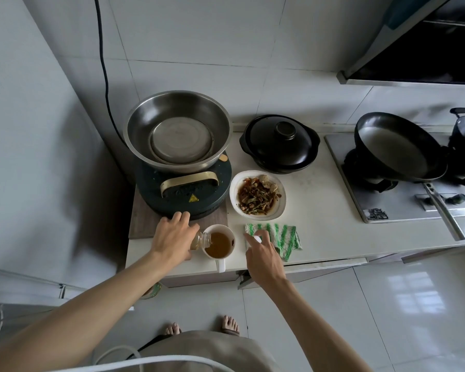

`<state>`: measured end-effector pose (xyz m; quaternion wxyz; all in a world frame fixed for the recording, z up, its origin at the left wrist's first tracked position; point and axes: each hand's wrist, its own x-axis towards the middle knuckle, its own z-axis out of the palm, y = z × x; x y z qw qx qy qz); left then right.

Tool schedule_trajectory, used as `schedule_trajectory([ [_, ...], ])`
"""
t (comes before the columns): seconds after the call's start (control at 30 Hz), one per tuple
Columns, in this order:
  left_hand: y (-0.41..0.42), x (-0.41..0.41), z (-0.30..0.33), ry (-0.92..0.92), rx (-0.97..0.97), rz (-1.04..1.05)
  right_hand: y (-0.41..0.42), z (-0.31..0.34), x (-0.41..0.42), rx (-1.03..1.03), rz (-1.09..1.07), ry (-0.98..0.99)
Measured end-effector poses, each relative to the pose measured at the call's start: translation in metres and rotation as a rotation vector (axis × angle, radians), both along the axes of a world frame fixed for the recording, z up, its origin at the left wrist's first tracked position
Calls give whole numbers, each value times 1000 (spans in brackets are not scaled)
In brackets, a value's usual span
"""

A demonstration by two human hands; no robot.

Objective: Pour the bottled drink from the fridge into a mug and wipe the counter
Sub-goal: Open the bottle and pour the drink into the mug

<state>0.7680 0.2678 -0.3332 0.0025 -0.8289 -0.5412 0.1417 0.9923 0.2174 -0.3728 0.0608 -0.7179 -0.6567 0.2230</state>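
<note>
My left hand [172, 238] grips a small clear bottle [201, 240] of amber drink, tilted with its mouth over a white mug [220, 260]. The mug stands near the counter's front edge, its handle pointing toward me, and holds brown liquid. My right hand [263, 255] is just right of the mug and pinches a small white cap [257, 239] in its fingertips. Beyond that hand, a green-and-white striped cloth [282, 236] lies flat on the counter.
A steel bowl [177, 130] sits on a dark round electric cooker [184, 194] on a wooden board. A plate of food [258, 198], a black lidded clay pot [279, 143], and a gas hob with a black pan [392, 146] stand further right.
</note>
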Motion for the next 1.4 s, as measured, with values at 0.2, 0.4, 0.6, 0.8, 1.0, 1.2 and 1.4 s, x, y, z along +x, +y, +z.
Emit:
schedule_trajectory([
  [0.2,-7,-25,-24,-439,-223,281,11,26,-6,-21,-86,175],
  [0.4,-35,-45,-45,-917,-310,535,34,73,-57,46,260,228],
  [0.6,-52,-72,-6,-1144,-246,505,49,123,-117,23,627,75],
  [0.8,-56,-114,31,-1139,-76,445,53,173,-167,40,817,-63],
  [1.0,-59,-139,57,-1067,111,462,48,187,-217,255,531,-208],
  [1.2,-68,-157,60,-910,217,417,25,184,-235,146,428,-100],
  [1.4,-79,-171,74,-951,-26,332,17,203,-211,38,775,-70],
])
